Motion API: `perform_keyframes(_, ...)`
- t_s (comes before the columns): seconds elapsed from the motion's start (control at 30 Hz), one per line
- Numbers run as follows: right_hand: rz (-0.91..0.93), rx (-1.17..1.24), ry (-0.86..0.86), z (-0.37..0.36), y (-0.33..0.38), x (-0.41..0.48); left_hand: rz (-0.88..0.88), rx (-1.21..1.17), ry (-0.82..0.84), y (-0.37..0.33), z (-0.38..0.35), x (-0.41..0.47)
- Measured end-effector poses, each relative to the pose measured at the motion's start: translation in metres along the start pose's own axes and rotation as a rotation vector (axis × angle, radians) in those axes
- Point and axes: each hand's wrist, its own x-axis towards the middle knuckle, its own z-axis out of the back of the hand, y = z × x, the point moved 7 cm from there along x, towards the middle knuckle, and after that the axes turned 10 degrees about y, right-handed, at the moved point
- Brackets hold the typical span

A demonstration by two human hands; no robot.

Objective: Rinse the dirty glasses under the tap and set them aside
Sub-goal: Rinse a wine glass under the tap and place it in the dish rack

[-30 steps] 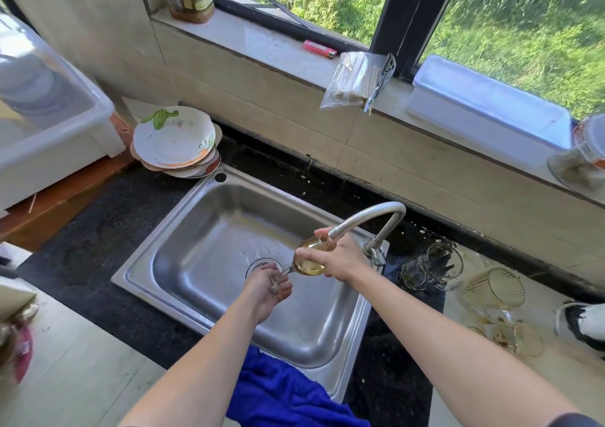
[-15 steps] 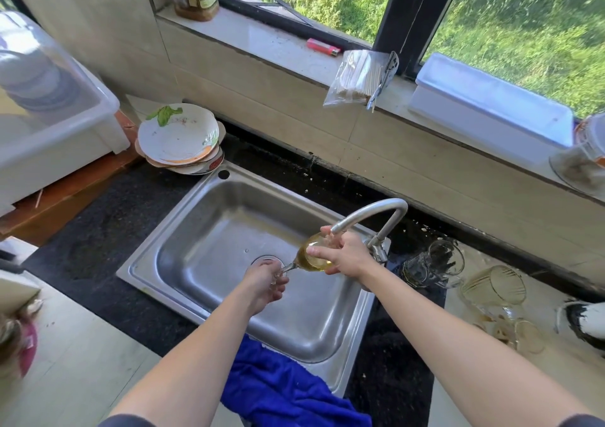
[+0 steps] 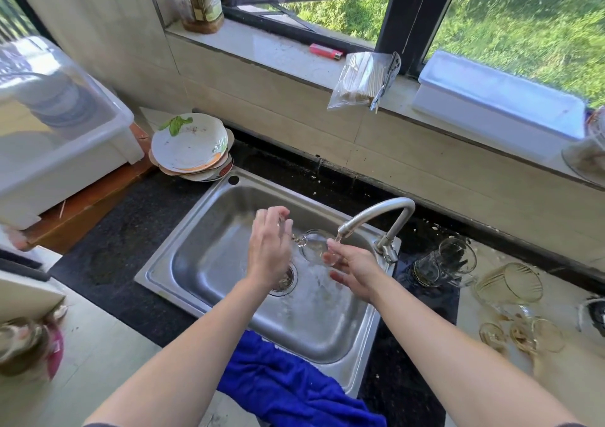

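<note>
Glass (image 3: 313,249), amber before, now clear in left hand (image 3: 268,249).

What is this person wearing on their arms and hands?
Very little: no gloves, and no watch or rings that I can make out. The left hand and right hand are bare, as are the forearms. A sliver of dark sleeve shows at the bottom edge on each arm.
</note>
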Motion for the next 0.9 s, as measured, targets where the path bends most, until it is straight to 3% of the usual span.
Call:
perform_keyframes(0.1,0.071,-0.024,-0.004,0.0,0.011,-0.004,0.381,-0.231,0.106,0.054,-0.021,-0.003)
perform_keyframes(0.2,0.194,-0.258,0.003,-0.006,0.023,-0.016,0.912,-0.664,0.217,0.092,-0.064,-0.028)
perform_keyframes(0.27,0.277,-0.429,0.024,-0.011,0.026,-0.02,1.084,-0.862,0.226,0.102,-0.087,-0.041)
perform_keyframes(0.37,0.267,-0.837,0.116,-0.013,0.019,-0.023,1.098,-0.965,0.193,0.11,-0.102,-0.039)
perform_keyframes(0.5,0.226,-1.287,0.188,-0.013,0.011,-0.029,1.062,-0.906,0.238,0.108,-0.117,-0.029)
perform_keyframes(0.57,0.27,-1.327,0.147,-0.017,0.012,-0.029,1.063,-0.874,0.285,0.105,-0.125,-0.028)
perform_keyframes(0.73,0.37,-1.224,0.158,-0.017,0.024,-0.029,1.092,-0.868,0.171,0.114,-0.113,-0.02)
perform_keyframes(0.8,0.423,-1.229,0.117,-0.023,0.031,-0.025,1.096,-0.865,0.197,0.111,-0.115,-0.021)
perform_keyframes(0.9,0.359,-1.27,0.151,-0.034,0.031,-0.016,1.127,-0.872,0.23,0.115,-0.115,-0.027)
